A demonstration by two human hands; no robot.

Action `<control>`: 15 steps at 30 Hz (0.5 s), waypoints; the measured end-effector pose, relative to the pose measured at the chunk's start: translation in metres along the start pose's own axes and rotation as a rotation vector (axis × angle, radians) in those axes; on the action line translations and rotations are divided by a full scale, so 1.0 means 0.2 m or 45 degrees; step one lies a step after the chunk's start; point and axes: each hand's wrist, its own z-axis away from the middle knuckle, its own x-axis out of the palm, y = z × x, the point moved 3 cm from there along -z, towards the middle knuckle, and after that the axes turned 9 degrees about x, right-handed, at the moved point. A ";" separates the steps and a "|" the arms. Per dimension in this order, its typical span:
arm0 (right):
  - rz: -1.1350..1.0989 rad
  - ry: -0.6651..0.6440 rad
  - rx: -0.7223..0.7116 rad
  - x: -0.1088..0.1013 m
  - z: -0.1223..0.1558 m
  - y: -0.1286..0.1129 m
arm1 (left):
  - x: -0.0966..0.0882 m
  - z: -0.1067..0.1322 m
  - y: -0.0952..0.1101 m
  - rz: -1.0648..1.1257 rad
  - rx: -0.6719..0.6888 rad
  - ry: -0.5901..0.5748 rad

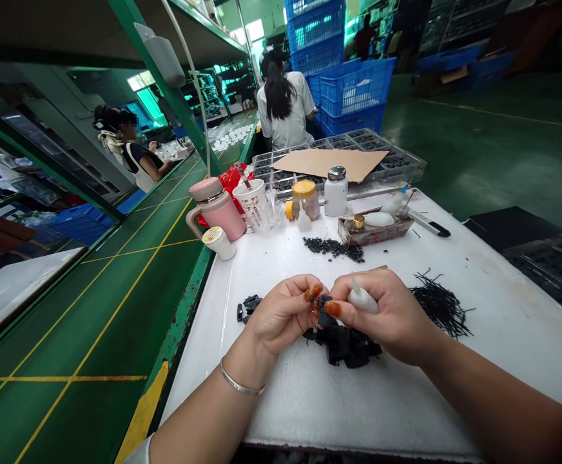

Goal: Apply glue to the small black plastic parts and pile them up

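Observation:
Both my hands meet over the white tabletop [281,399], fingertips pinched together. A small black plastic part [324,308] shows between them; its exact kind is too small to make out. My left hand [283,309] is closed on one side of it, thumb and forefinger together. From the other side my right hand [382,312] pinches it too, while a white glue bottle [362,299] with a pointed nozzle is tucked in the same palm. Under the hands lies a pile of black plastic parts [351,348]. More black parts [249,308] sit left of my left wrist.
Thin black rods [440,303] lie heaped at right, small black rings [334,248] beyond my hands. Behind stand a pink thermos [220,212], a plastic cup [254,206], jars and a small box [377,229]. A green conveyor belt [97,322] runs along the left. Co-workers sit farther off.

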 end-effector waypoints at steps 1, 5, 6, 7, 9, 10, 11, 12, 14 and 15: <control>0.015 0.006 0.006 0.00 0.00 0.00 | 0.00 0.00 0.00 -0.010 0.001 0.000; 0.069 0.027 0.013 0.00 0.01 0.00 | 0.00 0.00 0.00 -0.053 0.003 -0.014; 0.078 0.029 0.015 0.00 0.01 -0.01 | 0.00 0.00 0.00 -0.054 0.004 -0.021; 0.081 0.028 0.018 0.00 0.01 -0.01 | 0.00 0.00 0.00 -0.048 0.007 -0.030; 0.065 0.012 0.028 0.00 0.00 0.00 | 0.00 0.00 0.00 -0.024 0.016 -0.048; 0.047 0.000 0.036 0.00 0.00 0.00 | -0.01 0.00 0.00 -0.011 0.022 -0.052; 0.022 -0.014 0.044 0.00 0.00 0.00 | -0.01 0.00 0.00 0.001 0.028 -0.052; -0.003 -0.025 0.055 0.01 0.00 0.00 | -0.01 0.00 0.00 0.007 0.033 -0.046; -0.044 -0.039 0.073 0.01 0.00 0.00 | -0.01 0.00 0.00 0.007 0.042 -0.027; -0.055 -0.040 0.079 0.01 0.00 0.00 | -0.01 0.00 0.00 0.004 0.044 -0.021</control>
